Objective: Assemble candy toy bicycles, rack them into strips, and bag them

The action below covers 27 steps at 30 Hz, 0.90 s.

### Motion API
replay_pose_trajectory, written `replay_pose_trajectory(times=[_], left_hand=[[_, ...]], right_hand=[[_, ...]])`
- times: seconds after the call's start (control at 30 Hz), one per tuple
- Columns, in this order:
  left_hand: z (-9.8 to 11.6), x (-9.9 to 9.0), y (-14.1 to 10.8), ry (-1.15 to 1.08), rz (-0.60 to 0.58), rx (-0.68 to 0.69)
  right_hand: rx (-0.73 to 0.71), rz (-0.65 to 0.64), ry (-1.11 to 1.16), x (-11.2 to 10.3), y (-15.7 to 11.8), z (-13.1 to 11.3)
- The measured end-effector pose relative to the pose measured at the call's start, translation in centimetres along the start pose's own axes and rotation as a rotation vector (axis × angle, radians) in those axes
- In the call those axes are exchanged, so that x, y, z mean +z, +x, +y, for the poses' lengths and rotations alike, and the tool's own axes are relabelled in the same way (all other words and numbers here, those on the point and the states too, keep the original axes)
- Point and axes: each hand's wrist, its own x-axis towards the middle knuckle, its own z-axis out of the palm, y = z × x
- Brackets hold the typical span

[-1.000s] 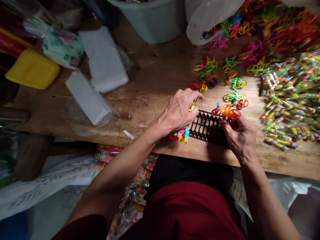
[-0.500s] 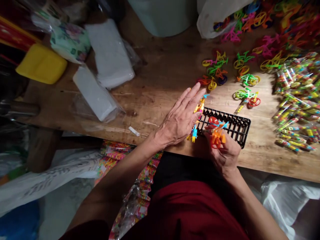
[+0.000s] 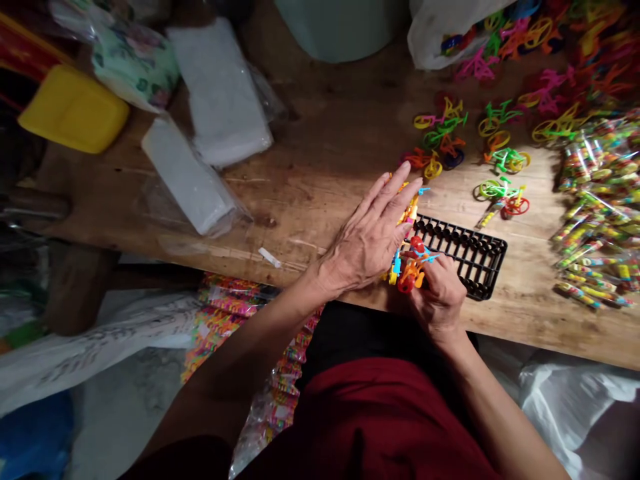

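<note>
My left hand (image 3: 370, 240) lies flat with its fingers stretched out, covering part of a row of small plastic toy bicycles (image 3: 395, 267) in yellow and blue. Those pieces stand at the left end of a black plastic rack (image 3: 480, 260), which looks like an abacus. In my right hand (image 3: 440, 293) is an orange toy bicycle (image 3: 413, 273) with red wheels and blue handlebars, gripped by the fingers. It is right beside the row under my left hand; whether they touch I cannot tell.
Loose toy bicycles (image 3: 445, 133) lie behind the rack, with a bigger heap at the back right. Wrapped candy tubes (image 3: 595, 220) are piled on the right. White plastic bags (image 3: 225, 100) and a yellow container (image 3: 75, 110) sit left; a pale bucket (image 3: 345, 27) stands behind.
My right hand has moved left with the orange toy bicycle, bringing it close to the row by my left hand. My left hand stays flat on the row. The view has shifted slightly.
</note>
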Motion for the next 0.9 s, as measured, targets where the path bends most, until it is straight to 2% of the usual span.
replay_pose_trajectory(times=[0.2, 0.37, 0.57, 0.73, 0.9], left_hand=[[0.3, -0.5, 0.1, -0.082, -0.011, -0.012], [0.5, -1.1, 0.3, -0.179, -0.063, -0.062], [1.3, -1.9, 0.5, -0.147, -0.081, -0.111], [2.9, -0.5, 0.5, -0.044, -0.017, -0.183], [3.4, 0.7, 0.3, 0.018, 0.02, -0.208]], right_hand=[[-0.012, -0.036, 0.002, 0.1, 0.9, -0.6], [-0.037, -0.068, 0.038, 0.4, 1.2, -0.5], [-0.041, -0.045, 0.051, 0.8, 0.7, -0.3], [-0.026, 0.05, 0.062, 2.1, -0.2, 0.0], [0.033, -0.014, 0.076, 2.6, -0.2, -0.3]])
